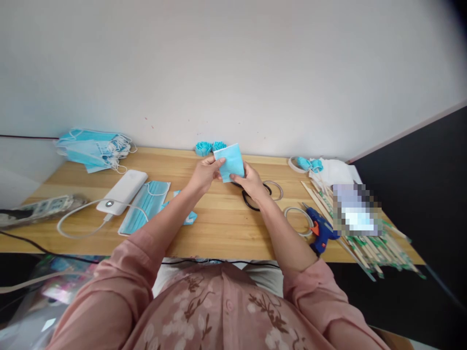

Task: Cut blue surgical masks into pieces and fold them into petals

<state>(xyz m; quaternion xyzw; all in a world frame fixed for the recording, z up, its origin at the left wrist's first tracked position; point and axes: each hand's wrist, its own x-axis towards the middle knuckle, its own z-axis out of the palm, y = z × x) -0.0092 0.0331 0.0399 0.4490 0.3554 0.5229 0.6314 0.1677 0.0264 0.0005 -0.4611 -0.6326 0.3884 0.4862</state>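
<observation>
Both my hands hold up a blue rectangular piece of mask fabric [232, 162], white along its top edge. My left hand [206, 172] pinches its left side, thumb on the front. At the lower right, my right hand [251, 182] grips it, thumb also in front and fingers behind. Behind the piece, by the wall, sit two blue rosettes [203, 148] of folded material. Black and grey hoops [251, 200] lie on the wooden table [226, 238] under my right hand. Folded blue scraps [189, 218] lie partly hidden by my left forearm.
At left are a pile of blue masks [91, 148], a flat mask [146, 206] and a white power bank [122, 192] with its cable. At right lie a blue glue gun [321, 228], a white hoop [297, 221], wooden sticks [394, 248] and a headband with blue rosettes [310, 164].
</observation>
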